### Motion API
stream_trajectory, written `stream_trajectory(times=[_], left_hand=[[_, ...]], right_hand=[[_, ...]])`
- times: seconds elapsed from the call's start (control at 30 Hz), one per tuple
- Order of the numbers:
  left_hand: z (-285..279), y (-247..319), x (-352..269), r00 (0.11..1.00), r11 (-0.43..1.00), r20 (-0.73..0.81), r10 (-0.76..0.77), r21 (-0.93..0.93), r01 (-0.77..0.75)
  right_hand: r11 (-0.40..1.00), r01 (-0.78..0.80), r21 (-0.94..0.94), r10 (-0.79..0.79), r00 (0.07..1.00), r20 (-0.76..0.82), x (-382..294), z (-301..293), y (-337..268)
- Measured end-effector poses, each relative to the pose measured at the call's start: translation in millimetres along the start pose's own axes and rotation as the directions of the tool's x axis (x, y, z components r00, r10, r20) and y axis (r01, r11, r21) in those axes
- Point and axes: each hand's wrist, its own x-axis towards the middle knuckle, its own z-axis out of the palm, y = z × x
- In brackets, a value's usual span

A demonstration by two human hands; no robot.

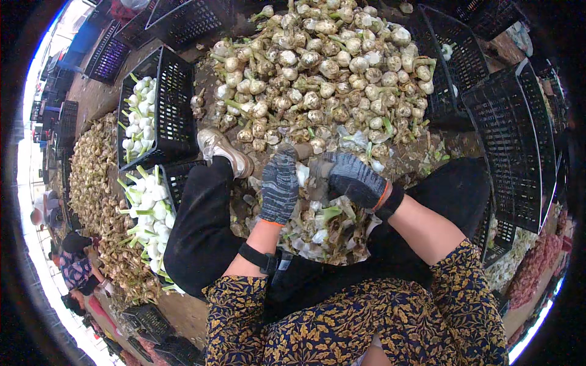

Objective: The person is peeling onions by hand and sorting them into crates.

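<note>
My left hand [279, 185], in a grey and black knit glove with an orange cuff edge, is curled just below the garlic pile, its fingers around something pale that I cannot make out. My right hand [355, 178], gloved alike, is close beside it, with blurred fingertips; whether it holds anything cannot be told. A white, peeled-looking piece [302, 174] shows between the hands. Beyond them lies a large heap of unpeeled garlic bulbs [327, 68] with dirty skins and cut stems. Garlic skins and stem scraps [339, 228] cover my lap.
At the left, a black plastic crate [176, 105] holds white garlic bulbs; more cleaned bulbs [153, 215] fill another beside my knee. Further left lies a long garlic heap [94, 169], with a person [78, 265] near it. Black crates [512, 142] stand at the right.
</note>
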Motion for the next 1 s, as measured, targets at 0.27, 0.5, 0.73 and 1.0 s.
stream_trajectory(times=[0.27, 0.5, 0.73, 1.0], left_hand=[[-5.7, 8.6, 6.8, 0.975, 0.884, 0.066, -0.211, -0.413, 0.22], [9.9, 1.1, 1.0, 0.848, 0.497, 0.325, -0.418, -0.699, 0.513], [5.7, 2.2, 11.3, 0.654, -0.214, 0.526, -0.543, -0.84, 0.498], [10.5, -9.8, 15.5, 0.613, -0.391, 0.539, -0.577, -0.842, 0.372]], right_hand=[[0.686, 0.335, -0.646, -0.517, 0.849, -0.108, 3.4, 8.3, 8.7], [0.824, 0.113, -0.555, -0.379, 0.838, -0.392, 5.2, 10.4, 13.4], [0.901, 0.156, -0.405, -0.345, 0.824, -0.45, 13.6, -4.0, 24.4], [0.881, 0.333, 0.335, -0.099, 0.823, -0.56, 13.1, -7.3, 29.7]])
